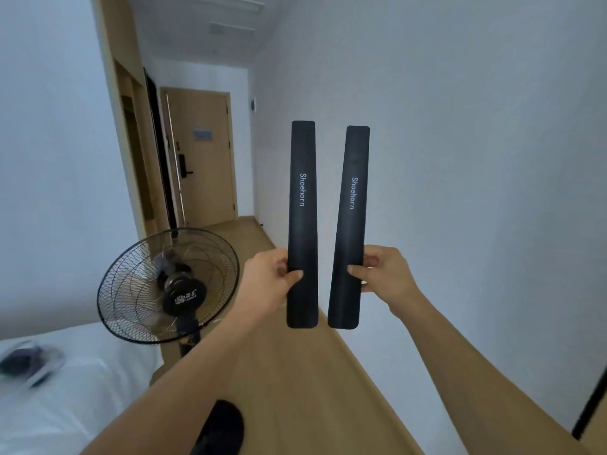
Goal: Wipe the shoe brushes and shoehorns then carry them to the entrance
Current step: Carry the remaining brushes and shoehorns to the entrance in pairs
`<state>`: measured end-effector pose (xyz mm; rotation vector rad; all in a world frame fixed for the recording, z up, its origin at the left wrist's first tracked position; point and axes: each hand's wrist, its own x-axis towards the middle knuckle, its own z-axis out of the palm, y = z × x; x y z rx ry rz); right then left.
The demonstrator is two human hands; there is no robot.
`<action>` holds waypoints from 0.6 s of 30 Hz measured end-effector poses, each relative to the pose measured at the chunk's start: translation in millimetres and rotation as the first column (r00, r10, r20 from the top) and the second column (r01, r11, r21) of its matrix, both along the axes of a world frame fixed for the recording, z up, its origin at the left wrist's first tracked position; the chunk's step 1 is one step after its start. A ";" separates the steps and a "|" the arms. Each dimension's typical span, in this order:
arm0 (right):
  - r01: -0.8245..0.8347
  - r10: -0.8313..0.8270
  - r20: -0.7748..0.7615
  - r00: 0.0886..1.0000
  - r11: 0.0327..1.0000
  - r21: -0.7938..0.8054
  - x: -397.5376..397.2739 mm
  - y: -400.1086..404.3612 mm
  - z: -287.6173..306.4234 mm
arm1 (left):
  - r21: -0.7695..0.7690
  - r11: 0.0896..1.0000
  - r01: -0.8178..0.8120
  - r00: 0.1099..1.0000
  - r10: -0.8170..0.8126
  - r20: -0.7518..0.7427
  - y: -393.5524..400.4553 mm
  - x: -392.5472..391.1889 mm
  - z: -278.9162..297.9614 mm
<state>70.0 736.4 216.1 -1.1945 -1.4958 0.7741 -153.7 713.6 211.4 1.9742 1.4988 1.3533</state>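
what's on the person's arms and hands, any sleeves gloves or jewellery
Nothing is worn where the picture shows them. Both forearms are bare up to the bottom edge of the frame, with no sleeve in view. The left hand and right hand have no gloves, and no ring, watch or bracelet shows on the fingers or wrists.
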 end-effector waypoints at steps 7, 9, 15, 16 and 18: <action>-0.025 0.025 0.012 1.000 1.000 -0.014 21.9 73.1 -7.4 | 0.003 1.000 0.000 1.000 0.000 0.015 73.8 27.0 -4.5; -0.017 0.017 0.009 1.000 1.000 -0.011 28.3 99.3 -9.0 | 0.007 1.000 0.000 1.000 -0.001 0.012 101.5 33.2 -6.2; 0.011 -0.010 0.037 0.999 1.000 -0.015 39.5 192.3 -4.6 | 0.022 1.000 0.001 0.999 -0.001 0.034 205.8 45.3 -7.0; 0.019 -0.018 0.037 0.999 1.000 -0.016 40.3 210.4 -1.1 | 0.024 1.000 0.005 0.999 -0.006 0.044 225.9 46.2 -4.5; 0.033 -0.032 0.036 0.999 0.999 -0.018 41.4 247.3 6.7 | 0.035 0.999 0.020 0.999 -0.022 0.043 265.7 46.7 2.0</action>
